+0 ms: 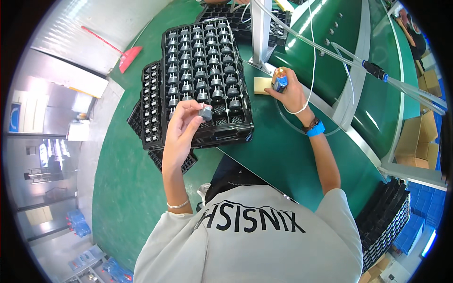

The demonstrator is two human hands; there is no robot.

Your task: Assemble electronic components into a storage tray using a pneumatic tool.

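Observation:
My left hand (183,123) pinches a small dark grey round part with light pins (205,112) between thumb and fingertips. It hovers over the near edge of a black compartment tray (231,129). Rows of similar dark round parts with upright metal pins (200,63) fill most of this tray, and several pockets near my left hand hold no part. To the right, my right hand (293,94) is wrapped around a blue object with a copper-coloured end (281,80); its exact kind is unclear. A pale yellow block (261,86) lies beside that hand's thumb.
More black trays (151,106) lie under and left of the main one. A metal post (261,33) rises behind my right hand, with a thin white cable (314,52) hanging nearby. Stacked black trays (384,221) stand at lower right; a red-handled dustpan (130,57) is far left.

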